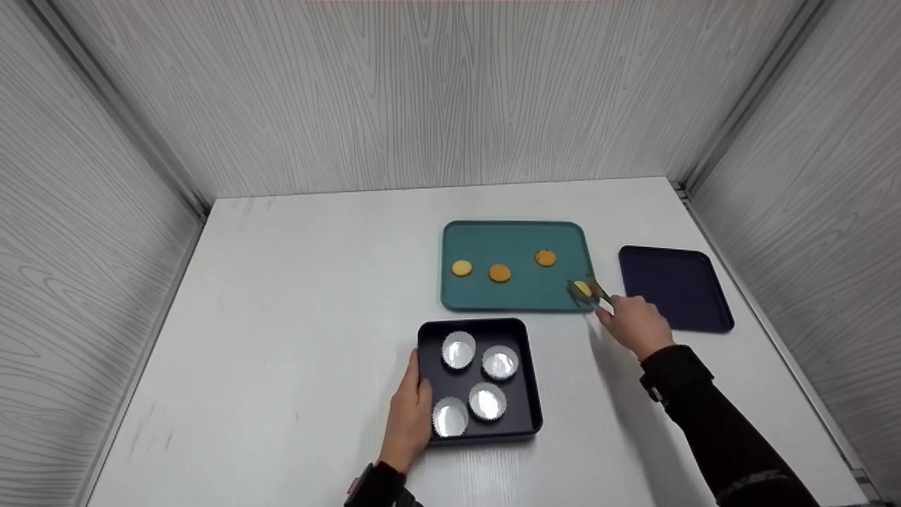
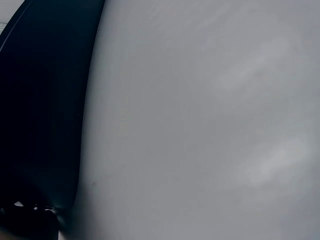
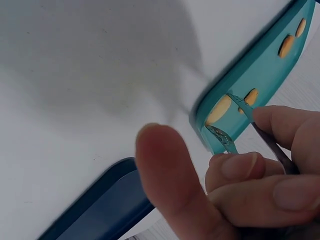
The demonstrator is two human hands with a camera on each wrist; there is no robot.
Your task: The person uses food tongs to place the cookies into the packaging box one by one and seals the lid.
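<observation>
Left wrist view gives almost nothing, just a dark blurred edge against the pale table (image 1: 295, 282), so the head view has to carry it: the left hand (image 1: 410, 415) lies flat, fingers straight, pressed against the left wall of the black square tray (image 1: 529, 394), its wrist cut off by the frame bottom. Inside that tray sit four crimped silver foil cups (image 1: 458, 350), shiny and round. Over on the right, the right hand (image 1: 635, 325) pinches a pair of thin metal tongs (image 1: 588, 290), fingers curled round the handles; in the right wrist view the thumb looms large and blurred and hides much of the tool, though the perforated tips show on either side of the pale yellow cookie (image 1: 582, 288) at the near right corner of the teal tray (image 1: 514, 232), probably touching it. Three more flat round cookies (image 1: 500, 272) lie further left on that smooth, round-cornered tray, and a dark navy tray (image 1: 676, 282) rests just beside it
</observation>
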